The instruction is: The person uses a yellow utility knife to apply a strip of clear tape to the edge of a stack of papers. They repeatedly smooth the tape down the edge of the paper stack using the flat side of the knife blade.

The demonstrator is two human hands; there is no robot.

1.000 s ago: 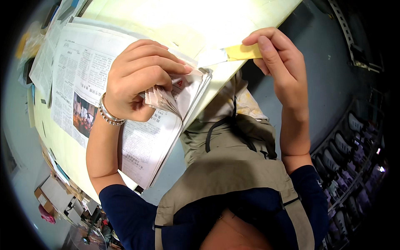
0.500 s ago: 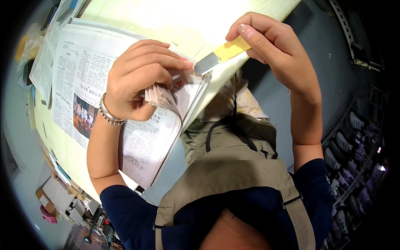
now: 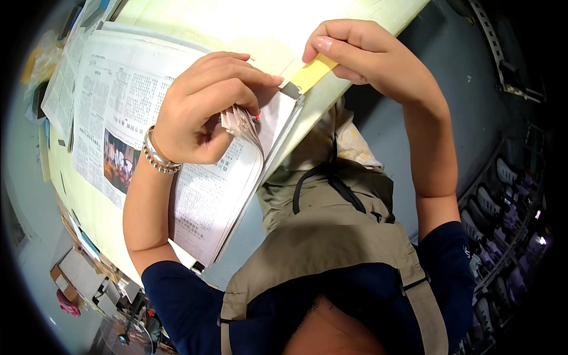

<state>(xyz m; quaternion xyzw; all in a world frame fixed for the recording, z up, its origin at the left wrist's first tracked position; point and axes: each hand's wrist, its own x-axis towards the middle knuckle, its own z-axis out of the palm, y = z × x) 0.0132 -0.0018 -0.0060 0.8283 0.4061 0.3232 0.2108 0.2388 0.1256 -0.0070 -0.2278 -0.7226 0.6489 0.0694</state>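
Note:
My left hand (image 3: 198,106) is closed over a fanned bunch of thin, pale sheets (image 3: 241,125), with its fingertips reaching toward the right corner of a newspaper stack (image 3: 207,201). The fingers of my right hand (image 3: 361,53) pinch a flat tool with a yellow handle (image 3: 313,72) and a grey blade (image 3: 291,90). The blade meets the corner of the sheets beside my left fingertips, and most of it is hidden there. Curled edges of the sheets stand up under my left palm.
Spread newspaper pages (image 3: 97,89) lie left of my hands on a pale yellow-green table (image 3: 236,23). The table's edge runs diagonally beneath my right hand. Racks with several dark items (image 3: 491,236) stand at the far right. A fan (image 3: 123,339) shows at lower left.
My right hand has shifted left with the yellow-handled tool, and less of the grey blade shows now. My left hand has moved slightly right with the bunch of sheets.

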